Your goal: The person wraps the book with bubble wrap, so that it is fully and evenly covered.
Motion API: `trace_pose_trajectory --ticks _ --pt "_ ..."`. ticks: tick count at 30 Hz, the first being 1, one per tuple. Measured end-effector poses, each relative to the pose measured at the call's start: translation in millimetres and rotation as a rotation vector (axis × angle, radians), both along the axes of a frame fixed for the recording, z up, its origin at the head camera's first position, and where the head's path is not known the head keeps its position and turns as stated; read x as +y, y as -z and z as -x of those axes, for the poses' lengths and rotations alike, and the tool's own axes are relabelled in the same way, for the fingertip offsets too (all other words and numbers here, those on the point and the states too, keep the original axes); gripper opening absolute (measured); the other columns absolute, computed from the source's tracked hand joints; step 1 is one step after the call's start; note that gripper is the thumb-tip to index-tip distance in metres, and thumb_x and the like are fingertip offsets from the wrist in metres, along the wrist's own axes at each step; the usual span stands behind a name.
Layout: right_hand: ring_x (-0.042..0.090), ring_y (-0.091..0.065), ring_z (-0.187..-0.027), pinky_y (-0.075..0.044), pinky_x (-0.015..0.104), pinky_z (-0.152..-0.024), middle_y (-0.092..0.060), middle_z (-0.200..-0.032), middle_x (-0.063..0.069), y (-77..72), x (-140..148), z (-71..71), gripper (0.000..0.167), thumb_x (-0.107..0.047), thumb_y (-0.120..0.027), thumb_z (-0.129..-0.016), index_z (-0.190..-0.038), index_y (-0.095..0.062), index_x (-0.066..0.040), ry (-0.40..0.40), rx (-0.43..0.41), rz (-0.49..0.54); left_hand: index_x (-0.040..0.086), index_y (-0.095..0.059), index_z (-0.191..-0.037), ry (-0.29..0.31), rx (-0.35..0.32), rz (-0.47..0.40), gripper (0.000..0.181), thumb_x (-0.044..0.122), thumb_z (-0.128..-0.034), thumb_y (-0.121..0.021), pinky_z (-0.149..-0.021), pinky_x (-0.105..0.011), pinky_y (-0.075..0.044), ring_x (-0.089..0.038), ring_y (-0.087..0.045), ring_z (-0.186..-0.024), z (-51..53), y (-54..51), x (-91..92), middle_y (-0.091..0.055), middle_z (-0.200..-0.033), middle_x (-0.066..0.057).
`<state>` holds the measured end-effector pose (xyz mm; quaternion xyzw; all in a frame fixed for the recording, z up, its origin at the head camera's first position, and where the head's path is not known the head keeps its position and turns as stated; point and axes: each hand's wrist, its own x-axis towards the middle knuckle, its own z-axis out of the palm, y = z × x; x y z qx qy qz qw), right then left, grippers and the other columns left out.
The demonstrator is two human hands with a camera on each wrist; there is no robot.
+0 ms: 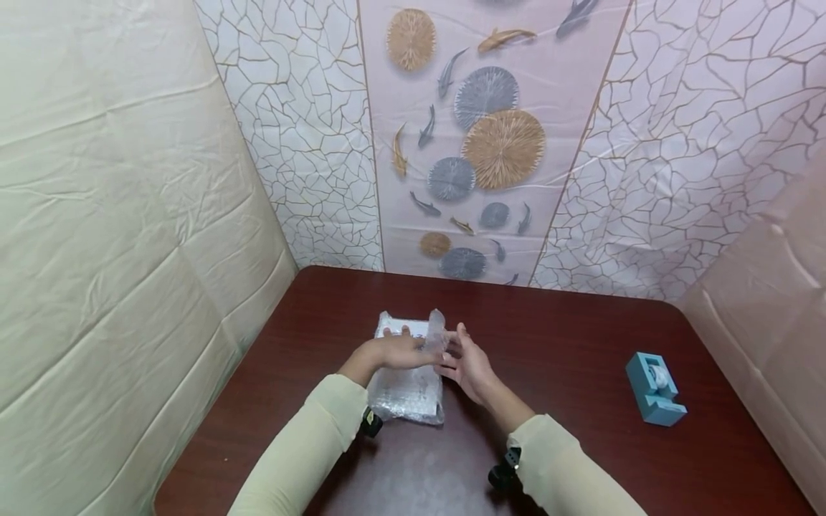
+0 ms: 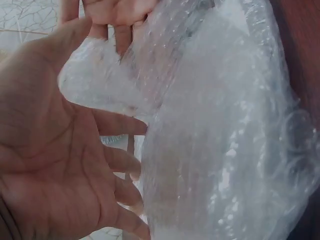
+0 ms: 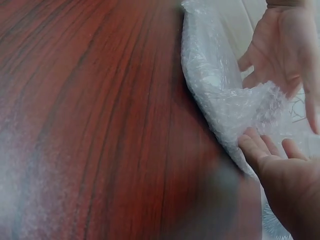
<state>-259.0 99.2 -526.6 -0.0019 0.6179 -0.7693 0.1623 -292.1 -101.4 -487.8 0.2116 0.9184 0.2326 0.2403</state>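
A flat white item in bubble wrap [image 1: 403, 394] lies on the dark red table. Over its upper part reaches the left hand [image 1: 403, 352], fingers spread; in the left wrist view that hand's [image 2: 65, 150] fingertips touch the wrap [image 2: 215, 140]. A loose flap of wrap [image 1: 435, 333] stands up at the item's right edge, between the hands. At that edge is the right hand [image 1: 470, 365], palm turned inward; its fingertips touch the wrap [image 3: 212, 90] in the right wrist view, where the right hand [image 3: 285, 175] has extended fingers.
A light blue tape dispenser [image 1: 654, 394] with a roll stands at the right of the table [image 1: 548, 344]. Patterned cloth [image 1: 310, 129] hangs behind the table's back edge, and pale padded cloth [image 1: 129, 215] lines the left side.
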Motion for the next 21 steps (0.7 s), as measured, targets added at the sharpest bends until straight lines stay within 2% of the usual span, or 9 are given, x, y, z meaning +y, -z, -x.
trace_pose_trajectory --ticks 3,7,9,12,13,16,17,18,21 --pt "0.011 -0.068 -0.107 -0.057 0.046 -0.114 -0.043 -0.165 0.030 -0.2 -1 -1.6 0.077 -0.054 -0.025 -0.120 -0.165 -0.039 0.007 -0.003 0.004 -0.014 -0.004 -0.045 -0.164 -0.024 0.043 -0.004 0.097 0.072 -0.1041 -0.049 -0.136 -0.074 -0.001 -0.052 -0.021 -0.168 -0.5 1.4 1.5 -0.042 -0.173 -0.028" --pt "0.028 -0.069 -0.130 -0.047 0.057 -0.125 -0.052 -0.160 0.032 0.1 -4 -3.3 0.055 -0.026 -0.035 -0.122 -0.162 -0.043 0.010 -0.042 0.043 -0.046 -0.006 -0.045 -0.158 -0.115 0.075 -0.046 0.091 0.069 -0.1066 -0.050 -0.137 -0.069 -0.011 -0.049 -0.044 -0.160 -0.6 -0.5 3.8 -0.055 -0.164 -0.029" --pt "0.040 -0.064 -0.143 -0.042 0.060 -0.128 -0.054 -0.160 0.033 1.8 -5 -3.5 0.049 -0.010 -0.039 -0.118 -0.162 -0.043 0.010 -0.081 0.080 -0.078 -0.007 -0.045 -0.158 -0.141 0.145 -0.060 0.094 0.072 -0.1066 -0.045 -0.135 -0.063 -0.028 -0.046 -0.056 -0.151 10.4 13.5 1.1 -0.062 -0.157 -0.027" --pt "0.050 -0.052 -0.152 -0.042 0.059 -0.128 -0.053 -0.161 0.036 7.2 -4 -3.6 0.054 0.009 -0.042 -0.107 -0.161 -0.042 0.013 -0.141 0.171 -0.139 -0.006 -0.053 -0.153 -0.204 0.188 -0.068 0.082 0.064 -0.1101 -0.044 -0.119 -0.056 -0.050 -0.042 -0.068 -0.136 12.3 13.5 0.8 -0.071 -0.145 -0.024" --pt "0.051 -0.051 -0.153 -0.043 0.059 -0.128 -0.053 -0.161 0.036 8.6 -4 -4.0 0.057 0.013 -0.042 -0.103 -0.160 -0.044 0.013 -0.152 0.201 -0.167 -0.002 -0.061 -0.145 -0.208 0.225 -0.070 0.078 0.064 -0.1102 -0.041 -0.110 -0.053 -0.056 -0.039 -0.071 -0.129 21.8 27.2 -1.5 -0.075 -0.138 -0.021" --pt "0.052 -0.053 -0.151 -0.048 0.052 -0.124 -0.053 -0.161 0.037 10.2 -4 -6.0 0.059 0.017 -0.043 -0.098 -0.157 -0.048 0.014 -0.184 0.291 -0.251 0.012 -0.071 -0.109 -0.237 0.245 -0.047 0.046 0.050 -0.1108 -0.044 -0.087 -0.048 -0.059 -0.029 -0.073 -0.099 33.3 38.3 -2.1 -0.077 -0.105 -0.012" --pt "0.052 -0.054 -0.150 -0.051 0.049 -0.122 -0.053 -0.161 0.037 9.8 -5 -7.0 0.059 0.017 -0.044 -0.098 -0.156 -0.049 0.014 -0.189 0.316 -0.276 0.016 -0.067 -0.098 -0.231 0.276 -0.038 0.040 0.046 -0.1106 -0.044 -0.079 -0.046 -0.056 -0.026 -0.069 -0.090 42.2 50.2 -3.5 -0.073 -0.095 -0.009" --pt "0.051 -0.055 -0.150 -0.053 0.044 -0.118 -0.054 -0.160 0.036 9.5 -5 -8.0 0.058 0.017 -0.046 -0.098 -0.156 -0.051 0.014 -0.190 0.330 -0.297 0.016 -0.067 -0.095 -0.222 0.317 -0.016 0.039 0.044 -0.1107 -0.043 -0.078 -0.045 -0.056 -0.026 -0.068 -0.088 43.0 53.2 -5.2 -0.073 -0.093 -0.009" --pt "0.051 -0.056 -0.148 -0.057 0.029 -0.107 -0.055 -0.158 0.037 9.7 -7 -10.5 0.053 0.016 -0.052 -0.101 -0.154 -0.052 0.015 -0.189 0.354 -0.332 0.017 -0.068 -0.094 -0.227 0.366 0.008 0.037 0.039 -0.1092 -0.043 -0.080 -0.047 -0.058 -0.028 -0.073 -0.092 61.2 76.7 -8.8 -0.077 -0.097 -0.009"
